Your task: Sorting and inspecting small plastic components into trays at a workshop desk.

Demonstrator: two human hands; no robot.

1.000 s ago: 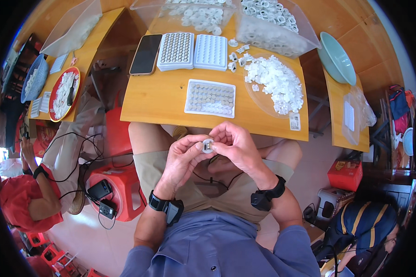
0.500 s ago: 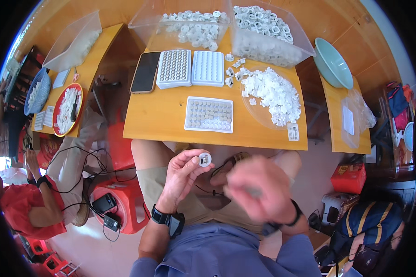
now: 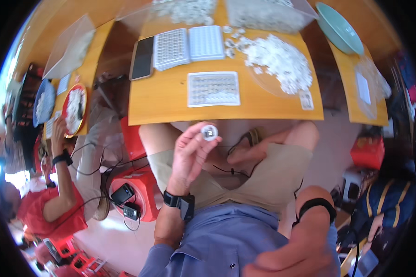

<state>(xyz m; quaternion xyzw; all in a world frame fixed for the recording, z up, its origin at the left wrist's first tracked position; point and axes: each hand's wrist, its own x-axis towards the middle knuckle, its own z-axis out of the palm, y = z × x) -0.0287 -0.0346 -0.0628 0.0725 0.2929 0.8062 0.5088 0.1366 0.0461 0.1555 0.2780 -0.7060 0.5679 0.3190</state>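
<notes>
Over my lap, my left hand (image 3: 190, 150) pinches a small round white plastic part (image 3: 209, 133) between thumb and fingers; dark and shiny metal bits show inside its face. My right hand (image 3: 289, 258) is low at the right, close to my shirt, and motion blurs its fingers. Whether anything is in it I cannot make out. On the table (image 3: 162, 104) beyond lies a white tray (image 3: 213, 102) with small round pieces in rows. A pile of small white plastic parts (image 3: 279, 60) is spread to its right.
Behind stand a stack of filled trays (image 3: 172, 48), another white tray (image 3: 206, 42), a black phone (image 3: 142, 57) and clear bins (image 3: 268, 16) of white parts. A red stool (image 3: 145, 194) with cables is at left. A co-worker's hand (image 3: 58, 131) reaches toward a red-rimmed bowl (image 3: 84, 111).
My right hand has dropped away from the round part, down and back toward my body. My left hand still holds the part. The view has tilted, and the co-worker's arm has risen to the side table.
</notes>
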